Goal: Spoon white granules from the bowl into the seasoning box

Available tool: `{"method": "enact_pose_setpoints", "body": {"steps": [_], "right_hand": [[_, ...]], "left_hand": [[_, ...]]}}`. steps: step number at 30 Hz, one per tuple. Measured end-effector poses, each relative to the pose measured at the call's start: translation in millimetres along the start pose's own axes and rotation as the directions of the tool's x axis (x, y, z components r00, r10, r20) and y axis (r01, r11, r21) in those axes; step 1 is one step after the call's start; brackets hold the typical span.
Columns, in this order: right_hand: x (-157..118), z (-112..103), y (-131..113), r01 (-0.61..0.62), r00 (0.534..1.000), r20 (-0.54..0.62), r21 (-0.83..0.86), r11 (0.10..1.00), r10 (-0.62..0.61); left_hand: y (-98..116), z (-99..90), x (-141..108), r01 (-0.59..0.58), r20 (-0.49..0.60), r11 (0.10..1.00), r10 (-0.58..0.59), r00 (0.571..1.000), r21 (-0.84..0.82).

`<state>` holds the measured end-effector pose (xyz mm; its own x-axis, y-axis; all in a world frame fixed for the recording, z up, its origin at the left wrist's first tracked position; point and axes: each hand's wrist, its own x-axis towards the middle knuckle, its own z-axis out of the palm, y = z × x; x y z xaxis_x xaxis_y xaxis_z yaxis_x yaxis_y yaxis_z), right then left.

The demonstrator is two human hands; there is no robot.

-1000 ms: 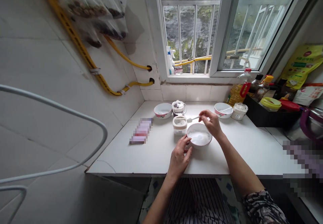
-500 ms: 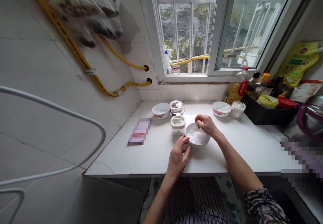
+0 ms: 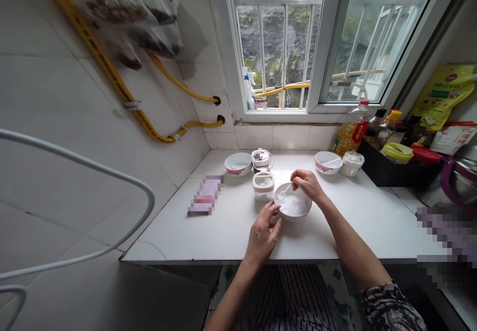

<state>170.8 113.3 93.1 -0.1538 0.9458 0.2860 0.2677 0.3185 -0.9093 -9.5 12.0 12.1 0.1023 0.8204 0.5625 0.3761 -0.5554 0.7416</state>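
A white bowl (image 3: 294, 217) with white powdery contents stands on the counter in front of me. My left hand (image 3: 265, 226) grips its left side, fingers at the rim and thumb low on the wall. In my right hand (image 3: 306, 184), pinched between the fingers, is a small white spoon (image 3: 286, 190) whose tip reaches into the bowl at its left part. A square clear jar (image 3: 263, 187) with a beige-rimmed lid stands just behind the bowl's left edge. What the contents are I cannot tell.
Behind stand a flowered bowl (image 3: 238, 164) and a lidded jar (image 3: 262, 159); another flowered bowl (image 3: 328, 163) and a jar (image 3: 352, 164) are farther right. An oil bottle (image 3: 352, 131) and a black box (image 3: 398, 169) of condiments line the right. A blurred flat purple item (image 3: 206, 196) lies left.
The spoon and my right hand have shifted very slightly within the bowl. My left hand keeps its hold, and the view has moved a little.
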Motion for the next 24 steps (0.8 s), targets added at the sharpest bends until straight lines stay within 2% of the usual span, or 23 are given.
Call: {"method": "enact_pose_setpoints", "body": {"steps": [3,5,6,10,16,22,24], "right_hand": [[2,-6,0,-0.046,0.999,-0.009,0.086,0.995,0.047],[3,-9,-1,-0.075,0.997,-0.007,0.132,0.988,0.076],[4,-10,-1,-0.089,0.996,-0.003,0.152,0.984,0.090],[3,-12,-1,-0.133,0.991,0.009,0.214,0.968,0.135],[2,-15,-3,-0.181,0.983,0.016,0.254,0.950,0.183],[0,-14,-5,-0.229,0.973,0.033,0.279,0.933,0.229],[0,-14,-4,-0.242,0.969,0.030,0.282,0.928,0.244]], "left_hand": [[2,-10.4,7,-0.029,0.040,0.999,0.028,0.999,0.027],[3,-20.2,15,-0.181,0.154,0.957,0.148,0.977,0.225],[2,-25.2,20,-0.221,0.182,0.941,0.178,0.967,0.256],[-3,-39.7,36,-0.337,0.263,0.884,0.258,0.930,0.324],[-18,-47.4,54,-0.507,0.361,0.800,0.391,0.846,0.322],[-31,-47.4,61,-0.629,0.375,0.720,0.518,0.769,0.294],[-32,-45.6,57,-0.615,0.330,0.729,0.525,0.784,0.301]]}}
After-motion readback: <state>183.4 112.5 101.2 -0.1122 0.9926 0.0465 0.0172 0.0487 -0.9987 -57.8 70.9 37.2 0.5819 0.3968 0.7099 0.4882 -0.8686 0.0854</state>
